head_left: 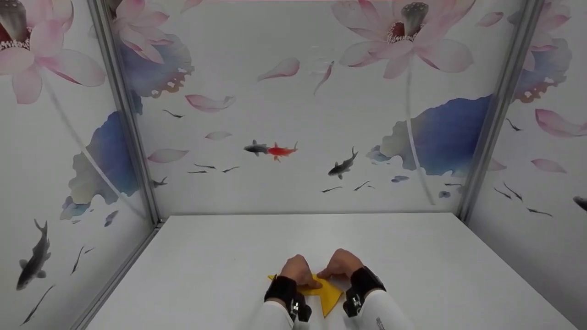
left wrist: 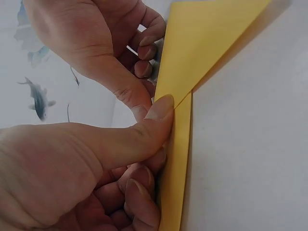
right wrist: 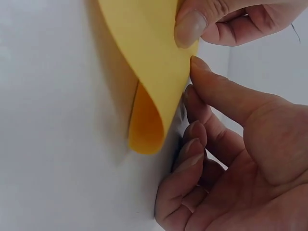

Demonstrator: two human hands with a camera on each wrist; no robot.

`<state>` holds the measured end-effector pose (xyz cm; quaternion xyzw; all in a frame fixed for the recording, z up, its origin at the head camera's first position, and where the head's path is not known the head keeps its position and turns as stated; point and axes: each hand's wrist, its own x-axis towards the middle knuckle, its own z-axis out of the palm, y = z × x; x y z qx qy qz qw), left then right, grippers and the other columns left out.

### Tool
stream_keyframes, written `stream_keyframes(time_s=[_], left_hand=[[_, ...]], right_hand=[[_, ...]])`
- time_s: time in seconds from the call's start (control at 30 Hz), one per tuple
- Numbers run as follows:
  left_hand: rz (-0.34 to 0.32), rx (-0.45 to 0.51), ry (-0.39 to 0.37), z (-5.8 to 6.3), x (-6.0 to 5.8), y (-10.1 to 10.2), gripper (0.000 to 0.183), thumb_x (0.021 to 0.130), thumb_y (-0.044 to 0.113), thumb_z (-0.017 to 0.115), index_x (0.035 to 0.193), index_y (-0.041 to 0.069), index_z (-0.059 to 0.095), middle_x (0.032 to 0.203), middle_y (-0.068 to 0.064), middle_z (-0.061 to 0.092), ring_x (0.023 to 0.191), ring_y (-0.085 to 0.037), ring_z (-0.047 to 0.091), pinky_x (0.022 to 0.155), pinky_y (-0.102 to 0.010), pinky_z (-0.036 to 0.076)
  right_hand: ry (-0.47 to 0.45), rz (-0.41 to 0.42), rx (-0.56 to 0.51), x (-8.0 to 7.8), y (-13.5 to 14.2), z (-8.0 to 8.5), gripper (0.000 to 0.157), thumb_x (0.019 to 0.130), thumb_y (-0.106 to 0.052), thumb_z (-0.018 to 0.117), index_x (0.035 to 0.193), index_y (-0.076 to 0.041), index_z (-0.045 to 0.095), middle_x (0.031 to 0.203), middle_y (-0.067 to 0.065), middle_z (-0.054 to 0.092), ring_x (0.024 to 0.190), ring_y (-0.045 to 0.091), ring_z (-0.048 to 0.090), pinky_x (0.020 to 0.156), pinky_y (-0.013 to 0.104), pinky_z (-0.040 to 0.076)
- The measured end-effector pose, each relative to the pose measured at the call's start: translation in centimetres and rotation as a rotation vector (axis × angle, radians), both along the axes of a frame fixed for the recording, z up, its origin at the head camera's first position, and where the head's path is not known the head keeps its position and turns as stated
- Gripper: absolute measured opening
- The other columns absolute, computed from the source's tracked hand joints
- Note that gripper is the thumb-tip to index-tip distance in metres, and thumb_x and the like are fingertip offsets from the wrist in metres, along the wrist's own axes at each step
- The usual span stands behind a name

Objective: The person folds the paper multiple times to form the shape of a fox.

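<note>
A folded sheet of yellow paper (head_left: 329,295) lies on the white table, with one pointed flap towards the wearer. My left hand (head_left: 299,270) pinches its far edge, the thumb on top at the spot where two folded layers cross, as the left wrist view shows on the paper (left wrist: 192,43). Close beside it, my right hand (head_left: 343,264) has its thumb and index finger at the same edge. In the right wrist view the right hand (right wrist: 231,130) touches the edge with its thumb tip, other fingers curled below. There the paper (right wrist: 149,53) curves into an open, uncreased loop at one end.
The white table (head_left: 206,261) reaches back to a panel wall (head_left: 302,192) printed with lotus flowers and fish. Side panels stand left and right, joined by metal posts (head_left: 124,105). Both wrists wear black straps (head_left: 280,288) with small cameras.
</note>
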<state>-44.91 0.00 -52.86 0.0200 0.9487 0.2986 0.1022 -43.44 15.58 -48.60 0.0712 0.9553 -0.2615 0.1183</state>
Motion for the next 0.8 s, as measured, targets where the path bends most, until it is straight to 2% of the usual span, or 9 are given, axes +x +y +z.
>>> stream_keyframes(time_s=[0.13, 0.23, 0.27, 0.4, 0.5, 0.53, 0.63, 0.7, 0.8], left_hand=[[0.009, 0.046, 0.032, 2.5, 2.8, -0.3, 0.04, 0.079, 0.027, 0.1, 0.096, -0.002, 0.079, 0.076, -0.005, 0.063, 0.07, -0.019, 0.057, 0.067, -0.028, 0.049], [0.023, 0.075, 0.034, 4.4, 4.8, -0.3, 0.035, 0.081, 0.021, 0.098, 0.096, -0.004, 0.078, 0.077, -0.004, 0.063, 0.071, -0.018, 0.056, 0.069, -0.029, 0.05], [0.02, 0.077, 0.038, 4.5, 5.0, -0.3, 0.034, 0.081, 0.02, 0.098, 0.095, -0.004, 0.078, 0.077, -0.004, 0.063, 0.072, -0.018, 0.056, 0.07, -0.029, 0.051], [0.022, 0.063, 0.028, 3.9, 4.3, -0.3, 0.037, 0.08, 0.022, 0.099, 0.096, -0.003, 0.078, 0.08, -0.006, 0.065, 0.074, -0.019, 0.058, 0.073, -0.03, 0.054], [0.022, 0.032, 0.006, 2.0, 1.9, -0.4, 0.038, 0.078, 0.027, 0.101, 0.095, 0.001, 0.078, 0.081, -0.004, 0.066, 0.074, -0.019, 0.058, 0.071, -0.029, 0.053], [0.023, 0.019, 0.007, 0.9, 0.8, -0.4, 0.038, 0.077, 0.029, 0.101, 0.094, 0.003, 0.079, 0.081, -0.003, 0.066, 0.073, -0.019, 0.059, 0.069, -0.029, 0.053], [0.024, -0.012, 0.01, -1.1, -1.1, -0.3, 0.04, 0.077, 0.033, 0.102, 0.093, 0.005, 0.079, 0.082, -0.003, 0.066, 0.074, -0.02, 0.059, 0.068, -0.029, 0.052], [0.026, -0.014, 0.017, -1.1, -1.0, -0.2, 0.04, 0.076, 0.034, 0.102, 0.092, 0.005, 0.079, 0.081, -0.003, 0.065, 0.073, -0.021, 0.059, 0.067, -0.03, 0.051], [0.043, 0.004, 0.013, 0.8, 1.1, 0.0, 0.038, 0.079, 0.03, 0.1, 0.094, 0.003, 0.079, 0.079, -0.004, 0.064, 0.074, -0.022, 0.058, 0.069, -0.03, 0.051]], right_hand=[[0.057, 0.034, -0.004, 0.3, 0.0, -0.3, 0.031, 0.086, -0.035, 0.093, 0.076, -0.008, 0.081, 0.056, -0.005, 0.04, 0.058, 0.012, 0.042, 0.057, 0.023, 0.035], [0.071, 0.031, -0.008, 0.7, 0.0, -0.5, 0.031, 0.087, -0.034, 0.093, 0.077, -0.008, 0.08, 0.057, -0.005, 0.042, 0.058, 0.013, 0.044, 0.056, 0.023, 0.036], [0.071, 0.032, -0.004, 0.9, 0.0, -0.4, 0.031, 0.087, -0.034, 0.092, 0.078, -0.007, 0.081, 0.057, -0.004, 0.043, 0.059, 0.013, 0.045, 0.057, 0.023, 0.037], [0.083, 0.049, -0.018, 1.7, 0.3, -0.3, 0.028, 0.088, -0.032, 0.092, 0.085, -0.005, 0.084, 0.061, -0.003, 0.05, 0.061, 0.013, 0.047, 0.059, 0.023, 0.039], [0.107, 0.059, -0.049, 2.2, 0.5, 0.0, 0.028, 0.088, -0.03, 0.092, 0.088, -0.003, 0.084, 0.065, -0.002, 0.057, 0.062, 0.014, 0.049, 0.059, 0.023, 0.041], [0.115, 0.061, -0.055, 2.3, 0.6, 0.0, 0.029, 0.088, -0.03, 0.092, 0.089, -0.002, 0.083, 0.067, -0.001, 0.059, 0.063, 0.014, 0.05, 0.059, 0.023, 0.041], [0.119, 0.058, -0.071, 2.7, 0.9, 0.0, 0.03, 0.09, -0.03, 0.091, 0.09, -0.002, 0.081, 0.073, 0.001, 0.063, 0.068, 0.016, 0.054, 0.062, 0.024, 0.044], [0.112, 0.049, -0.071, 2.9, 1.1, -0.2, 0.031, 0.091, -0.031, 0.09, 0.09, -0.002, 0.079, 0.076, 0.003, 0.065, 0.071, 0.017, 0.056, 0.064, 0.025, 0.045], [0.097, 0.035, -0.078, 3.0, 1.2, -0.5, 0.032, 0.092, -0.032, 0.089, 0.093, -0.002, 0.078, 0.081, 0.004, 0.067, 0.076, 0.018, 0.058, 0.067, 0.025, 0.047]])
